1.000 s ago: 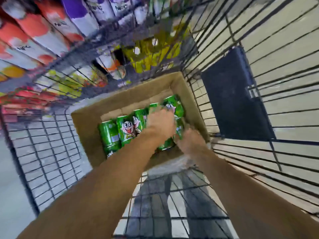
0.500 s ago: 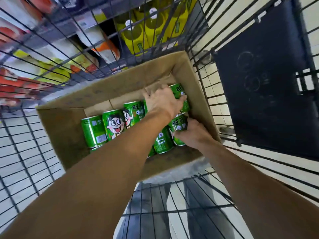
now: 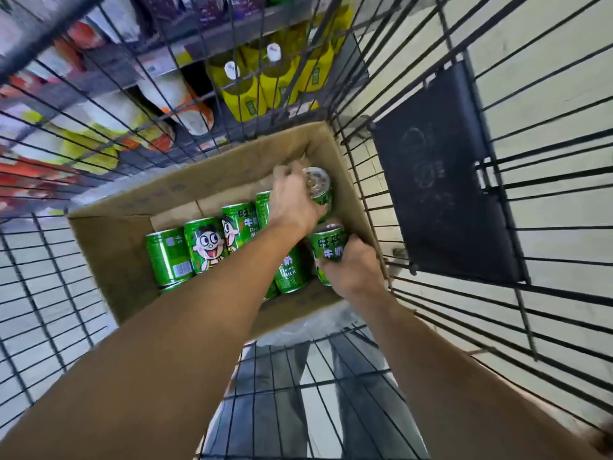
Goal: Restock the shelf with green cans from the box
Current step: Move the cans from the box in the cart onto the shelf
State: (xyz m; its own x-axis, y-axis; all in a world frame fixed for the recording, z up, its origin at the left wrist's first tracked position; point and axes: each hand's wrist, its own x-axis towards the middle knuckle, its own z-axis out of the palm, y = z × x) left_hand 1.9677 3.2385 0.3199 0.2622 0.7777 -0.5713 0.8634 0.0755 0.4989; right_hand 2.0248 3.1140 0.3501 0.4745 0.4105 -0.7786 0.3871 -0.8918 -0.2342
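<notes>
An open cardboard box (image 3: 109, 257) sits in a wire cart and holds several green cans (image 3: 205, 247) with a cartoon face, lying on their sides. My left hand (image 3: 292, 200) grips one green can (image 3: 320, 187) at the box's far right corner, tilted so its silver end shows. My right hand (image 3: 351, 270) grips another green can (image 3: 330, 247) just below it, near the box's right wall. The shelf (image 3: 166, 38) stands beyond the cart's bars.
The black wire cart (image 3: 414, 293) surrounds the box on all sides. A dark flat panel (image 3: 444, 187) hangs on its right side. Yellow bottles (image 3: 252, 91) and white and orange packs (image 3: 175, 101) fill the shelf behind the bars. Legs in grey trousers show below.
My left hand has lifted its can and tipped it up, so the silver end shows. My right hand has raised the second can out of the row.
</notes>
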